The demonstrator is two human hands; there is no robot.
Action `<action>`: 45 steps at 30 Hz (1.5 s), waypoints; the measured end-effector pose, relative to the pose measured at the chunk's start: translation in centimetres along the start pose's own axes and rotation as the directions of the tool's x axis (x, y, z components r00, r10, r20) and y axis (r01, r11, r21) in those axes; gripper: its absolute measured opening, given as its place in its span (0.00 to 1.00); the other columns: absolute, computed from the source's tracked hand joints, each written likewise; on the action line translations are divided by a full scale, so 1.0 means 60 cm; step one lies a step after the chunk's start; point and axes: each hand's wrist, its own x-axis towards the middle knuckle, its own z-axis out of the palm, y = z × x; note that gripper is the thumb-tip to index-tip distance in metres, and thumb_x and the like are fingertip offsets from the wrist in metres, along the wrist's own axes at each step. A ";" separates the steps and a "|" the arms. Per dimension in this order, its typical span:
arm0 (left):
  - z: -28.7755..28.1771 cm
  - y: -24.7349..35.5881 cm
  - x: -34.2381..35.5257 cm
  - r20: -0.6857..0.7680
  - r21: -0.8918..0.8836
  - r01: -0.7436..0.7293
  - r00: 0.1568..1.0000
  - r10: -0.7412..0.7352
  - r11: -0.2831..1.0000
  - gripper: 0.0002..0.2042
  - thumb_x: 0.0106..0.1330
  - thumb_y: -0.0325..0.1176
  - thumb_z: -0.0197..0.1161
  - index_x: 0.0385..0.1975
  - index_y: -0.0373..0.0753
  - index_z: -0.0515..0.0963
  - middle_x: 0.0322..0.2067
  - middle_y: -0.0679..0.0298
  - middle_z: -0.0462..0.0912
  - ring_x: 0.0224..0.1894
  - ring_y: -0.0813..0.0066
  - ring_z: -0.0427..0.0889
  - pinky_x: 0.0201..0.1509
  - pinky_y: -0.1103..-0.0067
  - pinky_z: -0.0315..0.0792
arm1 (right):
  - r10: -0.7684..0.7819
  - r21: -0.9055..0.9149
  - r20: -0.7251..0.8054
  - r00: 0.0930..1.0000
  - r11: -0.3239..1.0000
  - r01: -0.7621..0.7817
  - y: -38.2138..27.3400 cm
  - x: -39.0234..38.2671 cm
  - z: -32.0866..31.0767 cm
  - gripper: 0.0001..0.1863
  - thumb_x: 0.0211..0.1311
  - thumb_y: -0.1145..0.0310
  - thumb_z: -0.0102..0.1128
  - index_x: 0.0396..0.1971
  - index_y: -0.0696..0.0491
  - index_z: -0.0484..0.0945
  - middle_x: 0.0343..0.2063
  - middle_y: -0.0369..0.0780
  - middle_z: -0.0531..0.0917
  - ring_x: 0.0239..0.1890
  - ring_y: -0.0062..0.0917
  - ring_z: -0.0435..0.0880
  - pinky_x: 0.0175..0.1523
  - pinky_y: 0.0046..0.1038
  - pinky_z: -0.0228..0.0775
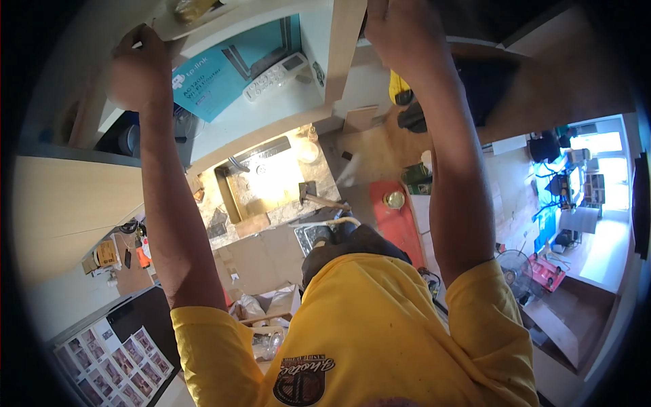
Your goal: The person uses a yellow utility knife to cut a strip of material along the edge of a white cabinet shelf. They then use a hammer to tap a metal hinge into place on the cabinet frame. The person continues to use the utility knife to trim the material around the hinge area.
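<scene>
Both my arms reach up to a pale open cabinet (268, 121) overhead. At the upper left, my left hand (141, 71) is closed at the edge of a shelf, its fingertips pinched together; whatever they hold is too small to make out. My right hand (407, 37) is up by the cabinet's upright panel (344, 51), its fingers curled and partly cut off by the top of the picture. What it grips, if anything, is hidden. Between the hands, a teal router box (217, 78) lies on the shelf, with a white remote control (274, 78) against it.
Below are a brightly lit sink (261, 180) and a hammer (322, 199) on the worktop. A round tin (393, 199) stands on a red surface (395, 227). A yellow-and-black object (400, 88) is beside my right forearm. To the right are a fan (521, 271) and clutter near a window.
</scene>
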 end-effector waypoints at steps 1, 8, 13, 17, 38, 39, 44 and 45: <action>-0.001 -0.002 0.001 0.008 -0.015 -0.008 1.000 0.008 1.000 0.14 0.61 0.48 0.59 0.35 0.52 0.88 0.34 0.56 0.88 0.38 0.48 0.86 0.41 0.60 0.78 | 0.007 0.034 0.006 1.000 0.999 -0.008 -0.004 0.002 -0.003 0.16 0.68 0.67 0.47 0.46 0.65 0.71 0.37 0.63 0.79 0.43 0.61 0.79 0.50 0.53 0.70; -0.007 0.001 -0.005 0.001 0.001 0.014 1.000 -0.014 1.000 0.13 0.62 0.48 0.59 0.35 0.51 0.88 0.35 0.56 0.87 0.37 0.49 0.86 0.40 0.59 0.78 | 0.044 0.046 0.060 0.997 0.998 -0.047 -0.014 0.000 -0.003 0.14 0.68 0.68 0.47 0.44 0.65 0.71 0.36 0.65 0.78 0.42 0.62 0.79 0.49 0.54 0.70; -0.012 0.011 -0.004 0.014 0.076 0.013 1.000 -0.014 0.997 0.13 0.62 0.47 0.59 0.34 0.51 0.88 0.34 0.56 0.87 0.37 0.49 0.86 0.40 0.60 0.79 | 0.005 0.003 0.052 0.999 1.000 -0.005 0.006 0.006 0.012 0.14 0.68 0.69 0.47 0.45 0.65 0.70 0.36 0.65 0.79 0.41 0.62 0.79 0.47 0.54 0.71; -0.010 0.006 -0.006 0.010 0.050 0.011 1.000 -0.011 0.999 0.13 0.62 0.47 0.59 0.33 0.51 0.88 0.33 0.56 0.87 0.36 0.49 0.86 0.39 0.60 0.79 | 0.049 -0.002 0.146 0.988 0.999 -0.049 0.000 0.003 -0.001 0.16 0.68 0.69 0.46 0.47 0.66 0.69 0.38 0.65 0.79 0.42 0.61 0.80 0.49 0.52 0.72; -0.007 -0.002 0.003 0.004 0.087 -0.022 1.000 0.022 0.996 0.12 0.61 0.47 0.60 0.34 0.52 0.88 0.33 0.57 0.87 0.36 0.49 0.86 0.38 0.60 0.78 | 0.028 -0.005 0.058 0.998 1.000 -0.027 0.007 -0.016 0.022 0.13 0.68 0.69 0.46 0.43 0.65 0.69 0.34 0.65 0.78 0.40 0.63 0.79 0.47 0.55 0.71; -0.003 0.000 -0.004 -0.006 0.085 -0.008 1.000 0.009 0.996 0.12 0.61 0.47 0.60 0.34 0.52 0.88 0.33 0.57 0.87 0.37 0.49 0.86 0.38 0.60 0.78 | 0.049 -0.012 0.058 0.997 0.999 -0.049 0.005 -0.033 0.022 0.13 0.69 0.69 0.46 0.44 0.65 0.69 0.36 0.66 0.78 0.41 0.63 0.79 0.47 0.55 0.71; -0.011 0.011 -0.010 0.008 0.033 0.035 0.999 -0.035 0.999 0.12 0.61 0.47 0.60 0.34 0.52 0.88 0.34 0.57 0.87 0.37 0.49 0.86 0.39 0.60 0.78 | 0.122 0.063 0.131 0.984 0.989 -0.131 0.006 -0.036 0.027 0.16 0.69 0.69 0.46 0.50 0.66 0.67 0.39 0.67 0.78 0.42 0.63 0.79 0.48 0.56 0.71; -0.011 0.009 -0.008 0.014 0.050 0.029 0.999 -0.030 0.998 0.12 0.61 0.47 0.60 0.34 0.52 0.88 0.34 0.58 0.87 0.37 0.50 0.86 0.39 0.60 0.78 | 0.105 0.037 0.134 0.985 0.993 -0.111 0.011 -0.028 0.036 0.17 0.69 0.70 0.46 0.51 0.66 0.67 0.39 0.67 0.78 0.42 0.63 0.79 0.48 0.56 0.71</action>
